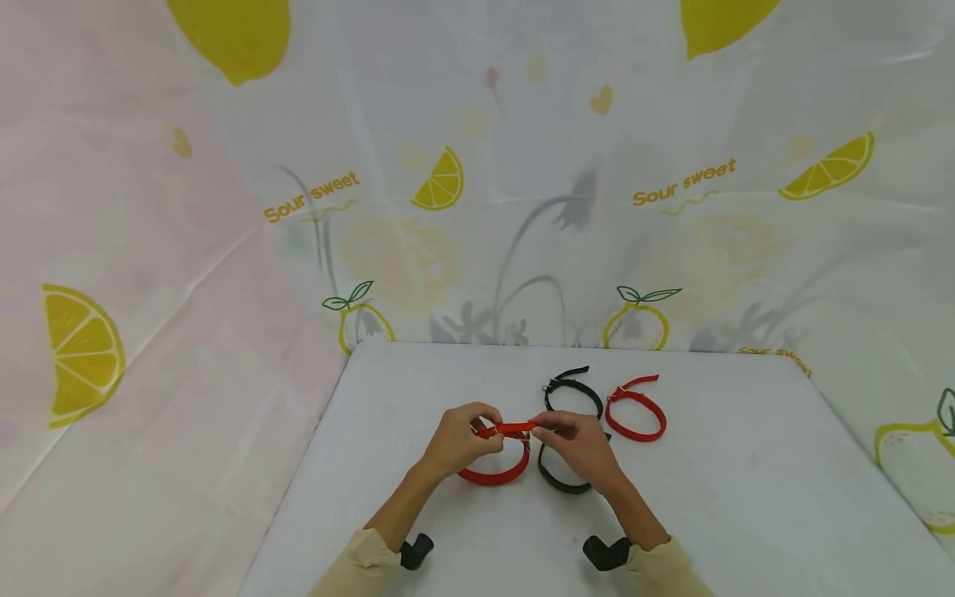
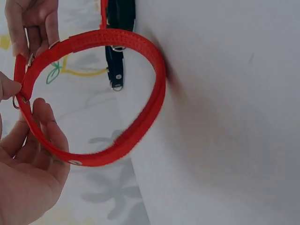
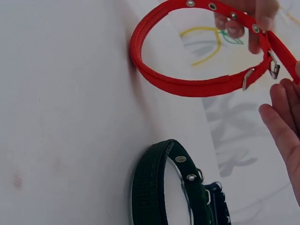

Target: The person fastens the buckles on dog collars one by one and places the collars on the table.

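Note:
A red buckled collar [image 1: 494,478] forms a loop between my hands over the table. My left hand [image 1: 464,438] pinches the strap near its metal eyelets, thumb on top. At the other side, my right hand [image 1: 578,444] pinches the free strap end beyond the silver buckle [image 3: 274,65]. In the left wrist view the loop hangs beside the left hand [image 2: 33,183], its lower edge near the table. Just below my right hand lies a black collar [image 1: 564,487], partly covered by that hand.
Another black collar [image 1: 573,396] and a second red collar [image 1: 637,416] lie farther back, both looped, with strap ends sticking out. The white table [image 1: 746,497] ends at a lemon-print curtain [image 1: 515,249] behind and at the sides.

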A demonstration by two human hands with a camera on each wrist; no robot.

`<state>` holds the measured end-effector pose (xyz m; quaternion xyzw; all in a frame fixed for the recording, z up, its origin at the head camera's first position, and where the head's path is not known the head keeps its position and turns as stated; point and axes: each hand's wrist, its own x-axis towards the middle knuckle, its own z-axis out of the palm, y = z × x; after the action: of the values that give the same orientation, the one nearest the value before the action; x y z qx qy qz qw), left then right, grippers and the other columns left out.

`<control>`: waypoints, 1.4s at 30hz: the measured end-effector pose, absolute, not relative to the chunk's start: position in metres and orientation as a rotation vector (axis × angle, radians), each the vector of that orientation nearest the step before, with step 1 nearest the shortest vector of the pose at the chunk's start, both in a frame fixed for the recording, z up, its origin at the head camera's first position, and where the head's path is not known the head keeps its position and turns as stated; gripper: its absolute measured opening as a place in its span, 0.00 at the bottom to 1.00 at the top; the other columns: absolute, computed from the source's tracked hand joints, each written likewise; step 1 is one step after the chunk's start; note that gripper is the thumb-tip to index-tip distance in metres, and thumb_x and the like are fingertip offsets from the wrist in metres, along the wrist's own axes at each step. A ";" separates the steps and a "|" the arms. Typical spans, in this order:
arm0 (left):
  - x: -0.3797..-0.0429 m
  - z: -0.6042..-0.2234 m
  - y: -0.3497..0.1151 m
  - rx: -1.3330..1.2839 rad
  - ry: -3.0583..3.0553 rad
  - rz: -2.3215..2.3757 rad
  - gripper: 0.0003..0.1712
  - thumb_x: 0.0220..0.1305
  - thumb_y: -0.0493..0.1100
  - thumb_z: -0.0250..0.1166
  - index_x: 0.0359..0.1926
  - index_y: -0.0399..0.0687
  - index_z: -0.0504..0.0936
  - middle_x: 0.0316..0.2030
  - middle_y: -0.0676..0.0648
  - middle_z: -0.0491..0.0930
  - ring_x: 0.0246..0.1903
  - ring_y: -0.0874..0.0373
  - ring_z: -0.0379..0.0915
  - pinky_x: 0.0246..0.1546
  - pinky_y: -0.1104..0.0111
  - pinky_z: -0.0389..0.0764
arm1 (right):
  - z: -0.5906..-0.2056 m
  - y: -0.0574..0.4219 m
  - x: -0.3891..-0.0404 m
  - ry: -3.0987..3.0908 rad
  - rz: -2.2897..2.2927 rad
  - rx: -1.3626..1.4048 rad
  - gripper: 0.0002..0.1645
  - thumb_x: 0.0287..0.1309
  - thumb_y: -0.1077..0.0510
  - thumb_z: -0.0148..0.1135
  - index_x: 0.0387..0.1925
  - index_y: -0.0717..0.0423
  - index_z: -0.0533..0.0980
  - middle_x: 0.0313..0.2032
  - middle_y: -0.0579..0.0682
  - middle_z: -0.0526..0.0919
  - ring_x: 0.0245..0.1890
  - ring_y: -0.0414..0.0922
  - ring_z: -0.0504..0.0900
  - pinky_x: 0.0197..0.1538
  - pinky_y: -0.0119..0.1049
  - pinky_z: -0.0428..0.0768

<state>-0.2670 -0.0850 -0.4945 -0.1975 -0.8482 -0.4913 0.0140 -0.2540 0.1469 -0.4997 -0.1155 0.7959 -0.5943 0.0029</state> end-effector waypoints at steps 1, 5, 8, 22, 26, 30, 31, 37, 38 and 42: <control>-0.267 -0.495 -0.087 -0.601 -2.642 -1.549 0.09 0.54 0.39 0.68 0.37 0.54 0.82 0.31 0.57 0.80 0.30 0.59 0.75 0.27 0.66 0.79 | -0.499 0.148 -0.254 2.499 -1.865 -0.335 0.12 0.55 0.51 0.71 0.42 0.47 0.84 0.38 0.45 0.86 0.39 0.48 0.84 0.41 0.33 0.82; -0.266 -0.497 -0.089 -0.592 -2.648 -1.596 0.11 0.56 0.39 0.67 0.41 0.54 0.81 0.34 0.57 0.80 0.33 0.58 0.74 0.30 0.66 0.79 | -0.498 0.149 -0.254 2.455 -1.894 -0.311 0.14 0.54 0.50 0.72 0.43 0.47 0.84 0.39 0.46 0.86 0.39 0.45 0.84 0.43 0.34 0.82; -0.266 -0.497 -0.086 -0.649 -2.638 -1.581 0.12 0.60 0.41 0.67 0.45 0.57 0.82 0.39 0.58 0.80 0.35 0.58 0.74 0.33 0.66 0.79 | -0.498 0.146 -0.255 2.436 -1.914 -0.346 0.15 0.54 0.48 0.72 0.42 0.48 0.84 0.40 0.47 0.85 0.39 0.48 0.84 0.42 0.35 0.82; -0.272 -0.505 -0.088 -0.757 -2.484 -1.675 0.14 0.62 0.53 0.67 0.49 0.62 0.86 0.41 0.62 0.82 0.41 0.61 0.75 0.38 0.66 0.81 | -0.508 0.124 -0.256 2.323 -1.861 -0.484 0.25 0.57 0.56 0.70 0.57 0.55 0.77 0.49 0.52 0.83 0.49 0.50 0.82 0.45 0.34 0.82; -0.271 -0.504 -0.089 -0.766 -2.471 -1.714 0.16 0.63 0.52 0.67 0.51 0.58 0.86 0.42 0.61 0.82 0.44 0.60 0.75 0.39 0.64 0.80 | -0.495 0.113 -0.249 2.378 -1.857 -0.509 0.18 0.58 0.61 0.68 0.51 0.58 0.80 0.46 0.52 0.84 0.48 0.51 0.82 0.46 0.35 0.82; -0.270 -0.503 -0.090 -0.754 -2.471 -1.781 0.14 0.64 0.52 0.66 0.50 0.60 0.86 0.43 0.60 0.82 0.45 0.59 0.75 0.41 0.63 0.79 | -0.480 0.108 -0.241 2.429 -1.856 -0.472 0.15 0.57 0.60 0.69 0.48 0.57 0.81 0.43 0.49 0.85 0.46 0.48 0.82 0.46 0.33 0.81; -0.270 -0.502 -0.090 -0.749 -2.471 -1.802 0.13 0.64 0.51 0.66 0.49 0.60 0.86 0.43 0.59 0.82 0.46 0.58 0.75 0.42 0.62 0.79 | -0.480 0.107 -0.241 2.429 -1.860 -0.466 0.15 0.57 0.60 0.69 0.47 0.57 0.81 0.42 0.48 0.85 0.45 0.47 0.82 0.46 0.33 0.81; -0.268 -0.500 -0.090 -0.728 -2.469 -1.861 0.11 0.65 0.44 0.66 0.48 0.52 0.85 0.45 0.53 0.81 0.48 0.55 0.73 0.46 0.61 0.78 | -0.495 0.103 -0.246 2.409 -1.930 -0.438 0.14 0.58 0.60 0.69 0.47 0.58 0.82 0.41 0.49 0.85 0.44 0.46 0.81 0.46 0.35 0.82; -0.268 -0.499 -0.090 -0.728 -2.466 -1.855 0.11 0.65 0.42 0.65 0.48 0.50 0.85 0.45 0.52 0.81 0.48 0.54 0.73 0.46 0.61 0.78 | -0.500 0.102 -0.248 2.400 -1.947 -0.424 0.15 0.58 0.60 0.69 0.47 0.58 0.82 0.41 0.49 0.85 0.44 0.46 0.81 0.46 0.34 0.82; -0.264 -0.491 -0.090 -0.761 -2.445 -1.818 0.12 0.66 0.36 0.63 0.50 0.43 0.84 0.45 0.47 0.80 0.47 0.52 0.73 0.47 0.59 0.77 | -0.515 0.101 -0.253 2.364 -2.017 -0.403 0.17 0.57 0.57 0.70 0.49 0.55 0.82 0.42 0.49 0.85 0.45 0.46 0.80 0.44 0.34 0.81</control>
<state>-0.2637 -0.0903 -0.4905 -0.2423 -0.7786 -0.5789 0.0007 -0.2533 0.1014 -0.5151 -0.1288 0.7543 -0.6438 0.0040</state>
